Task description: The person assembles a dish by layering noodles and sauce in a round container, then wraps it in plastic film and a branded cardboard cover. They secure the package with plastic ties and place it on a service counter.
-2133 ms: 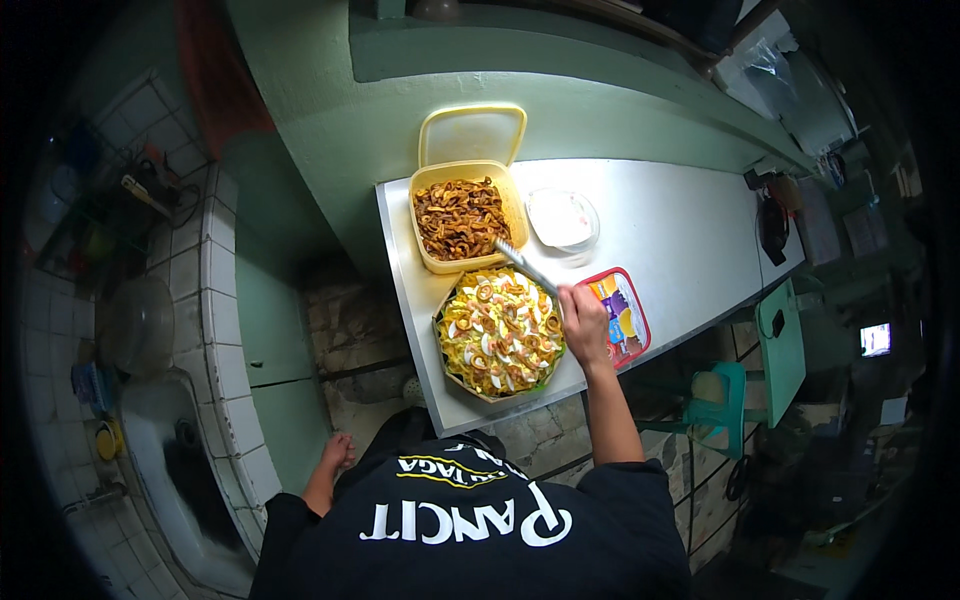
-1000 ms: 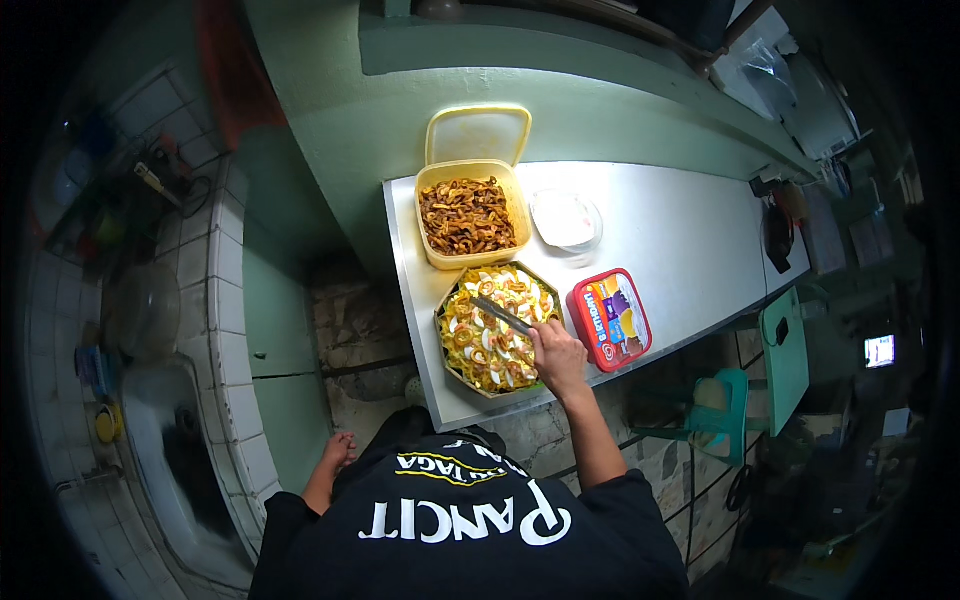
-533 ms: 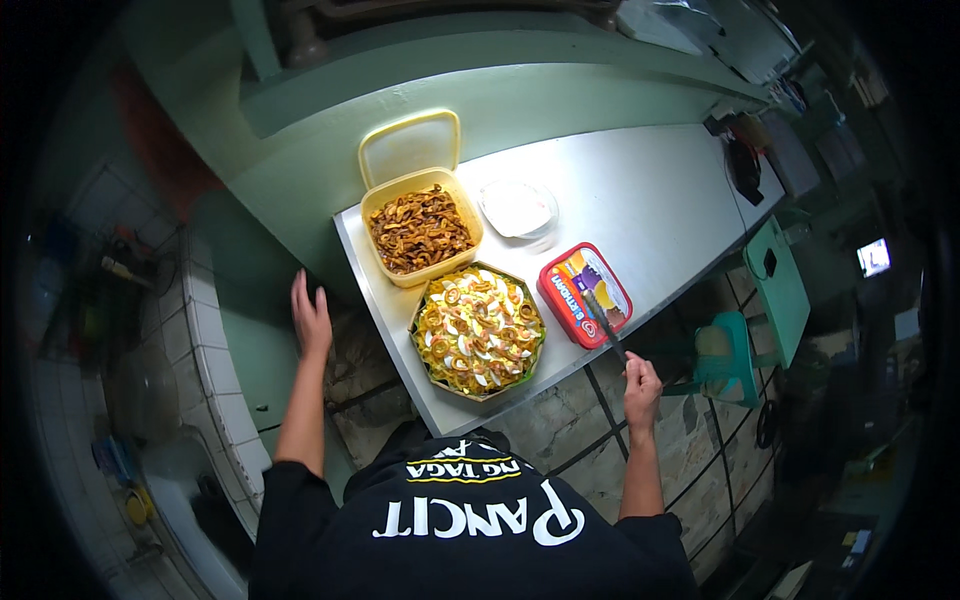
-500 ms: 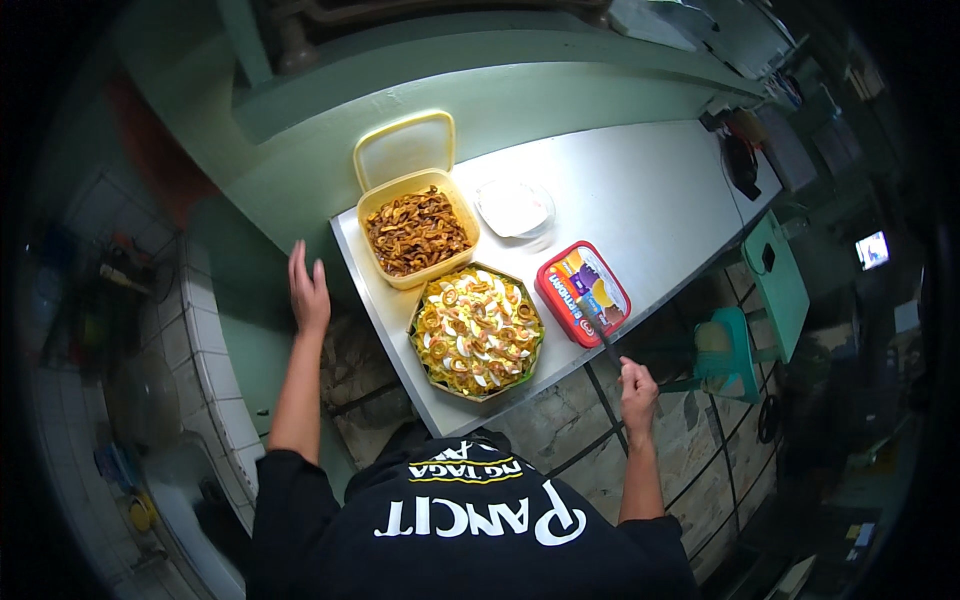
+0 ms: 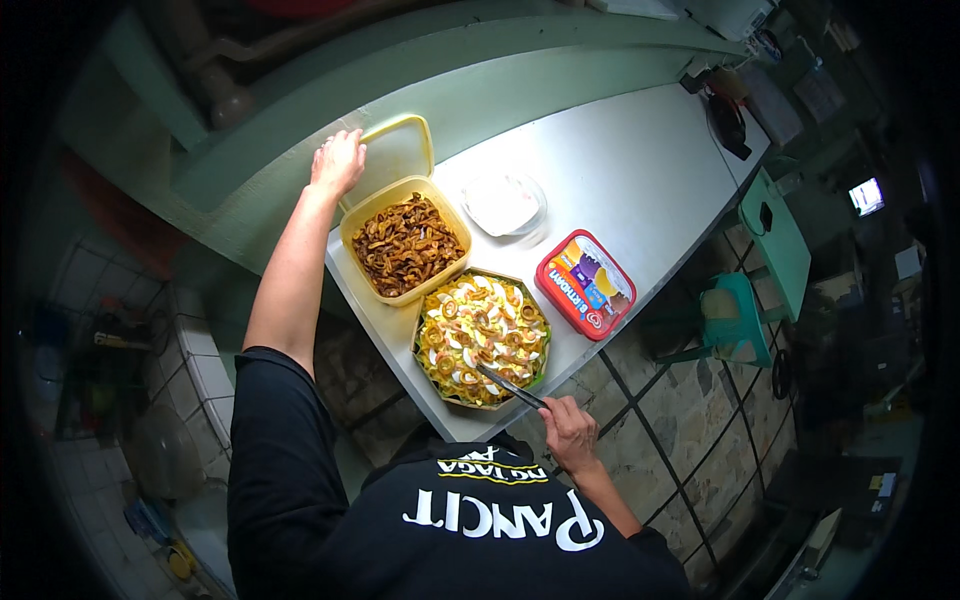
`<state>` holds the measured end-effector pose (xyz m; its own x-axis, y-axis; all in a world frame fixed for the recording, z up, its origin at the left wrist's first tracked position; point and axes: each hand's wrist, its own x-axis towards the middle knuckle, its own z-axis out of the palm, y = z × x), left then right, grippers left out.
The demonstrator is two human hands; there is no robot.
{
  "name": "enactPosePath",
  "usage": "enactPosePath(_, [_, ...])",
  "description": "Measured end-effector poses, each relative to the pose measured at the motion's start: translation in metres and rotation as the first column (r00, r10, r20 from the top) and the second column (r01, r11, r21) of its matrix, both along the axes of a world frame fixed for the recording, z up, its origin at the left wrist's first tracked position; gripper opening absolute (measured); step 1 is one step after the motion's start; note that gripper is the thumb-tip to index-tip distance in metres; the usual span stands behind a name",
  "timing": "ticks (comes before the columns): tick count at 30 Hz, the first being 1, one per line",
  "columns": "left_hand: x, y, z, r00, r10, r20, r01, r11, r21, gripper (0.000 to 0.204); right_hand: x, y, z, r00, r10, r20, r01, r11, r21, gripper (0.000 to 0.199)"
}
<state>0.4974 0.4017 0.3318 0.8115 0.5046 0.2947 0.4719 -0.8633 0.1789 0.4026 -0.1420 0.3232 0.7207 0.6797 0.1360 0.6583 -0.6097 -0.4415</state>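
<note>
My left hand (image 5: 338,162) is closed on the upper left edge of a pale yellow lid (image 5: 400,150), which leans against the wall. Below that lid, a square yellow tub (image 5: 352,248) holds brown fried strips (image 5: 408,246). My right hand (image 5: 570,432) grips dark, slim tongs (image 5: 515,386). Their tips reach the near part of an octagonal tray (image 5: 425,378) full of yellow noodles (image 5: 480,338), topped with egg slices and brown rings. Whether the tips touch the food, I cannot tell.
A red rectangular tub (image 5: 585,284) with a printed lid stands right of the noodle tray. Behind it is a clear round container (image 5: 503,203) with white contents. The white table (image 5: 650,160) runs along the green wall. A teal chair (image 5: 735,325) stands on the floor at right.
My left hand has moved up and forward from beside the table onto the yellow lid. My right hand has swung the tongs left, from the red tub to the noodle tray.
</note>
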Motion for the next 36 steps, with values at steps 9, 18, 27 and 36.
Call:
enactPosePath(9, [0.004,-0.008,0.014,0.997,0.023,-0.070,-0.030,0.995,-0.091,0.027,-0.002,-0.006,0.010,0.999,-0.012,-0.036,0.007,0.991,-0.131,0.014])
enactPosePath(18, [0.008,-0.012,0.012,0.991,0.082,-0.109,-0.093,0.991,-0.098,0.028,0.001,0.032,-0.006,0.997,0.060,-0.043,-0.065,0.988,-0.140,0.015])
enactPosePath(27, [0.008,-0.012,0.006,0.998,0.051,-0.048,-0.056,0.994,-0.089,0.025,-0.001,0.040,-0.001,0.999,0.016,-0.049,-0.022,0.990,-0.141,0.017])
enactPosePath(36, [-0.017,-0.046,0.001,0.957,-0.150,0.250,0.192,0.969,-0.154,0.018,0.067,-0.024,0.047,0.937,-0.343,-0.058,0.348,0.917,0.197,0.019])
